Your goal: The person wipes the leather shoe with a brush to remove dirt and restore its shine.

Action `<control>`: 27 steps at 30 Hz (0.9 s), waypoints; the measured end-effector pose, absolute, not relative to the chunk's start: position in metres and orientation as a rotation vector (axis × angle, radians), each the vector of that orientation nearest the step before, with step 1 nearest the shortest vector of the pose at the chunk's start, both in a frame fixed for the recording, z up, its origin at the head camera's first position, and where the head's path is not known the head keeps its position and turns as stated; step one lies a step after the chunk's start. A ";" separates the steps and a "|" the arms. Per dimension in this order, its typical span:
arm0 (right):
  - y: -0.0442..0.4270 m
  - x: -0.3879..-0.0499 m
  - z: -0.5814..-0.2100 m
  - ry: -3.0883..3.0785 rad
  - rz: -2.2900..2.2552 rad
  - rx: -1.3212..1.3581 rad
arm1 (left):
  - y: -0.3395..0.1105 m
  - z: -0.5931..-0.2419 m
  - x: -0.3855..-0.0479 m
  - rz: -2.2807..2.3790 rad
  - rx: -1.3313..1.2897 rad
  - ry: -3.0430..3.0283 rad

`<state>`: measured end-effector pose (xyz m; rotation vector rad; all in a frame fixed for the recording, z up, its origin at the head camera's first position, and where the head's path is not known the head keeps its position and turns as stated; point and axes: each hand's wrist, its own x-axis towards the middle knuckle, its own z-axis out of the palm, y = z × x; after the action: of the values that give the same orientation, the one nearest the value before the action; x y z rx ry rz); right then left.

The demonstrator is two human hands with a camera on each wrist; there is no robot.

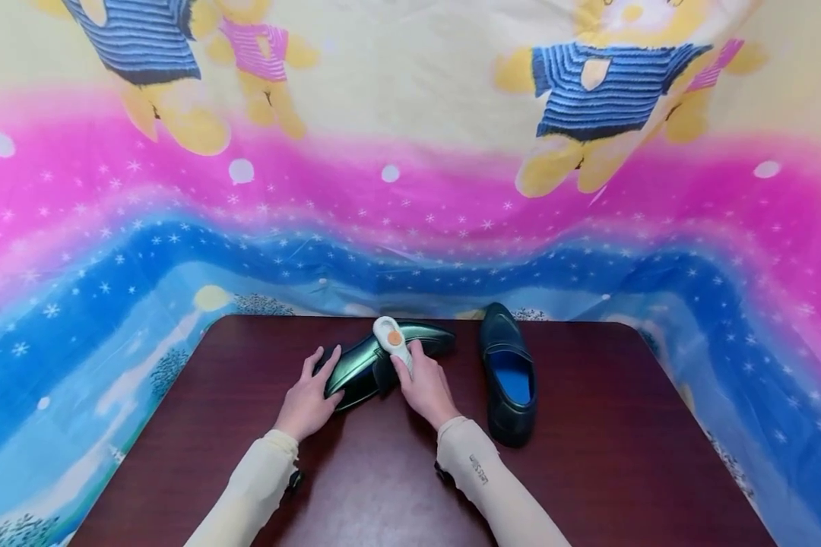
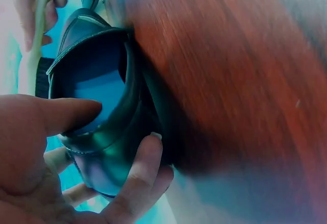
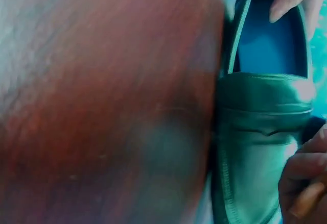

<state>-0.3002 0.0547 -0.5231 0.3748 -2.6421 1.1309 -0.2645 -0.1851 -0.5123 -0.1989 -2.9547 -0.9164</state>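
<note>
A dark leather loafer (image 1: 357, 363) lies tilted at the back of the table, its opening towards me. My left hand (image 1: 309, 401) grips its heel end; in the left wrist view the thumb reaches inside over the blue insole (image 2: 97, 94) and the fingers wrap the outside. My right hand (image 1: 429, 389) holds a white brush (image 1: 387, 333) with an orange spot, against the loafer's far side. Dark bristles (image 2: 44, 76) show beside the shoe in the left wrist view. In the right wrist view the loafer's upper (image 3: 255, 157) is plain, with the right hand partly cut off.
A second dark loafer (image 1: 511, 410) with a blue insole stands upright to the right, toe towards the back edge. The brown table (image 1: 383, 486) meets a cartoon-printed cloth (image 1: 397, 205) behind and at both sides.
</note>
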 end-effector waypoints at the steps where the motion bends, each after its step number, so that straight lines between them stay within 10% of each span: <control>1: 0.056 -0.302 -0.525 -2.645 1.120 0.362 | -0.184 -0.511 -0.265 -0.903 -0.208 -2.963; 13: 0.096 -0.300 -0.523 -2.653 1.187 -0.157 | -0.186 -0.504 -0.272 -0.876 -0.234 -3.029; 27: 0.052 -0.313 -0.498 -2.736 1.163 0.375 | -0.185 -0.505 -0.271 -0.861 -0.210 -3.022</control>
<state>-0.3130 0.0520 -0.4985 0.3747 -2.7359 1.1632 -0.2710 -0.1848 -0.5053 -0.2100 -3.0216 -0.8613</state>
